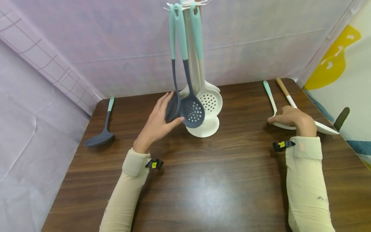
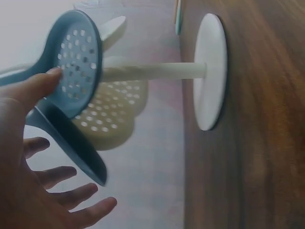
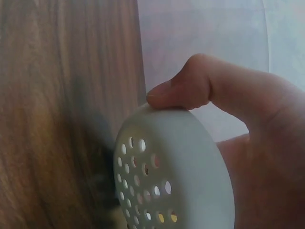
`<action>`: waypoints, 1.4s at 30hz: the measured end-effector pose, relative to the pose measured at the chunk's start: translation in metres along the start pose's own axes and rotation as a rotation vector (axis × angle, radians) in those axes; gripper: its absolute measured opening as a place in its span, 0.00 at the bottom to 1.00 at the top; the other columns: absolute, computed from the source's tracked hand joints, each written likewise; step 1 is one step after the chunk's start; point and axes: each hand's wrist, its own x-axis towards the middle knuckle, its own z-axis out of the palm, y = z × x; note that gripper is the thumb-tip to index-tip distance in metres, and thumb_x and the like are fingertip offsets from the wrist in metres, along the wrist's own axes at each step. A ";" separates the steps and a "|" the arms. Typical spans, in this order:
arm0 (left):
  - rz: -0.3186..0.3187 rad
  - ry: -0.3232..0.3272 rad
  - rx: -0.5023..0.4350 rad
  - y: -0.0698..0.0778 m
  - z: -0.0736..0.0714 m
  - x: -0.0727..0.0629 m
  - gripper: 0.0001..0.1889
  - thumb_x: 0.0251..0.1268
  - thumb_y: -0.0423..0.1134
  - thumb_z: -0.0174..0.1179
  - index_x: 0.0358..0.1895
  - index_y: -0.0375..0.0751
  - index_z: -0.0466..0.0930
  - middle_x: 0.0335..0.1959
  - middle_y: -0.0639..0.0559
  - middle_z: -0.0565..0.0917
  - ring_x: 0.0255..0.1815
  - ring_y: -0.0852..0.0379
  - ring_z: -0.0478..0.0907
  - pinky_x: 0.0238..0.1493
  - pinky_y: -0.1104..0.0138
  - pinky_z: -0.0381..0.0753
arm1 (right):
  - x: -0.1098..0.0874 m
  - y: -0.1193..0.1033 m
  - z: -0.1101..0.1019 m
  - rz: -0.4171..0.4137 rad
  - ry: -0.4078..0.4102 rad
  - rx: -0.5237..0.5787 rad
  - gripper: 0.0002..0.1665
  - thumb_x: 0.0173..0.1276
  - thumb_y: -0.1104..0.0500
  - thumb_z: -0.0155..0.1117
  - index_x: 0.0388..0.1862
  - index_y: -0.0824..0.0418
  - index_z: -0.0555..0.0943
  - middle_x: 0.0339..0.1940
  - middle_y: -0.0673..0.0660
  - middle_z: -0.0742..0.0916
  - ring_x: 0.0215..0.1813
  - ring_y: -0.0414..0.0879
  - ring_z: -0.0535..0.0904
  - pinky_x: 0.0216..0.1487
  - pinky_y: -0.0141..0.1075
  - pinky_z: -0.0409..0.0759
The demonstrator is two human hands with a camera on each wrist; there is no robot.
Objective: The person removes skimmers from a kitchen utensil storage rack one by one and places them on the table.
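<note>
Your left hand (image 1: 157,120) is at the rack (image 1: 203,131), its thumb touching the dark skimmer (image 1: 192,111) and the dark ladle (image 1: 173,109) between thumb and fingers. The white skimmer (image 1: 211,102) hangs just beside them. On your right, your right hand (image 1: 299,118) holds the white utensil (image 1: 273,102) by its head, near the wood-handled turner (image 1: 325,128). The dark turner (image 1: 99,138) lies far left on the table (image 1: 220,190).

We take this for a makeshift booth: creased sheets (image 1: 124,38) hang around a wooden table (image 1: 217,180), with kitchen spoons (image 1: 191,104) on a stand (image 1: 206,129).
</note>
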 end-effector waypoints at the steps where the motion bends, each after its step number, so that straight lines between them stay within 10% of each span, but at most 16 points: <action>1: -0.003 0.006 -0.014 -0.002 0.002 0.000 0.51 0.65 0.60 0.67 0.85 0.61 0.46 0.84 0.42 0.54 0.83 0.41 0.57 0.77 0.41 0.64 | 0.000 0.001 0.000 -0.013 -0.010 0.003 0.48 0.76 0.38 0.58 0.70 0.80 0.68 0.70 0.84 0.70 0.67 0.80 0.68 0.63 0.70 0.71; 28: -0.020 0.042 -0.078 -0.007 0.003 0.000 0.50 0.65 0.65 0.63 0.84 0.70 0.42 0.84 0.53 0.56 0.82 0.44 0.58 0.76 0.39 0.63 | 0.009 -0.004 0.000 -0.121 0.036 -0.033 0.45 0.74 0.45 0.64 0.73 0.78 0.65 0.71 0.84 0.70 0.68 0.80 0.69 0.66 0.71 0.68; 42: -0.091 0.029 -0.079 -0.002 -0.004 -0.004 0.55 0.59 0.68 0.66 0.85 0.68 0.42 0.73 0.40 0.61 0.69 0.42 0.68 0.69 0.39 0.71 | 0.005 -0.021 -0.006 -0.117 0.125 -0.047 0.41 0.80 0.46 0.55 0.75 0.78 0.63 0.72 0.82 0.69 0.70 0.80 0.66 0.66 0.73 0.66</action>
